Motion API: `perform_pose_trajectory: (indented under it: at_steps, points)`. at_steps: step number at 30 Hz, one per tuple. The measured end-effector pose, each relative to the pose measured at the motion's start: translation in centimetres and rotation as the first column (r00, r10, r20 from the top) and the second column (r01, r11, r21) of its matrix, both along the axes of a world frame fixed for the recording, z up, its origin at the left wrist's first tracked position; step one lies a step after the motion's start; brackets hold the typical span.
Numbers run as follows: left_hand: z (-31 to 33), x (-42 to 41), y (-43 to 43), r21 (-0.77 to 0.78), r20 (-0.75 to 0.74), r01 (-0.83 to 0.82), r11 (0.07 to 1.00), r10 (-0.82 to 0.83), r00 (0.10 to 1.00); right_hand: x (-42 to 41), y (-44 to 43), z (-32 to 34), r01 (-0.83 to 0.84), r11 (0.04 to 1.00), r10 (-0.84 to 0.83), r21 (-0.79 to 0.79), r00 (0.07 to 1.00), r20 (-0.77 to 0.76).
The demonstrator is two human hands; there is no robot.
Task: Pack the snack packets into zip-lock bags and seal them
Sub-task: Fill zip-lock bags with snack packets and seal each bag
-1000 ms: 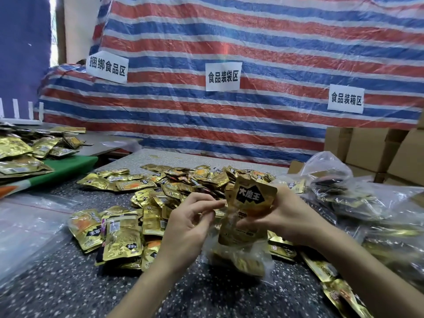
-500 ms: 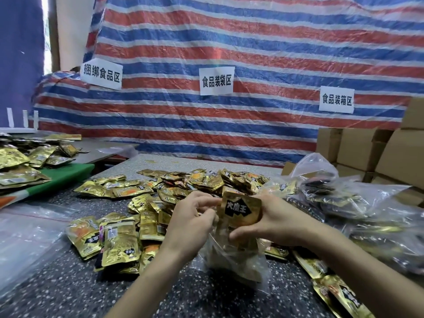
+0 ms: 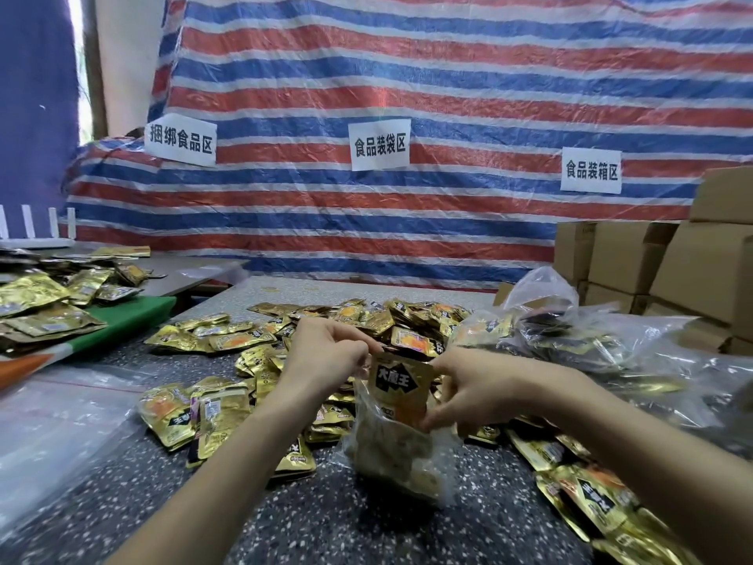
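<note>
A clear zip-lock bag (image 3: 391, 454) stands on the speckled table (image 3: 326, 524) between my hands, with gold packets inside. My left hand (image 3: 326, 356) pinches the bag's top edge on the left. My right hand (image 3: 468, 389) grips a gold snack packet (image 3: 397, 387) with black lettering, which sits about halfway down in the bag's mouth. A heap of loose gold snack packets (image 3: 260, 340) lies behind and beside my hands.
Filled clear bags (image 3: 570, 336) pile up at the right. Cardboard boxes (image 3: 668, 271) stand at the far right. A stack of flat plastic bags (image 3: 49, 422) lies at the left, and more gold packets (image 3: 36, 299) rest on a green board. A striped tarp (image 3: 407, 95) hangs behind.
My right hand has lowered the gold packet from above the bag down into its mouth. My left hand has stayed at the bag's top edge.
</note>
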State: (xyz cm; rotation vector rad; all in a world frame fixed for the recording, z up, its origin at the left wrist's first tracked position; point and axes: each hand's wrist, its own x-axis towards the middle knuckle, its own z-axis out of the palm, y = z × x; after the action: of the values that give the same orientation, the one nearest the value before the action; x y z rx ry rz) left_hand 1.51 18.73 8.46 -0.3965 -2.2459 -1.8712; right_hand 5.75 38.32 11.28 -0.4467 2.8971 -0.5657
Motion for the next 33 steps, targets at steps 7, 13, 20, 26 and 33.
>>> perform_pose_trajectory:
  at_steps: [7, 13, 20, 26, 33]
  points:
    - [1.1, 0.5, -0.3, -0.218, -0.091, -0.034, 0.975, 0.014, 0.996, 1.0, 0.7, -0.4, -0.014, 1.000, 0.012, -0.007, 0.973, -0.232]
    - [2.6, 1.0, -1.3, -0.543, -0.209, -0.157, 0.825, 0.049, 0.977, 2.1, 1.9, -0.1, -0.002, 0.966, -0.105, -0.259, 0.912, -0.397]
    - [3.9, 1.1, -1.0, -0.505, -0.184, -0.110, 0.856, 0.018, 0.983, 1.7, 2.2, 0.9, 0.131, 0.931, -0.254, -0.342, 0.903, -0.346]
    - [3.6, 1.1, -1.3, -0.578, -0.307, -0.106, 0.809, -0.095, 0.947, 2.4, 2.8, 1.5, 0.154, 0.968, -0.204, -0.197, 0.940, -0.272]
    - [3.4, 0.8, -3.3, -0.794, -0.321, -0.098, 0.601, -0.277, 0.905, 3.8, 3.8, 1.6, 0.031, 0.999, -0.043, -0.042, 0.944, -0.328]
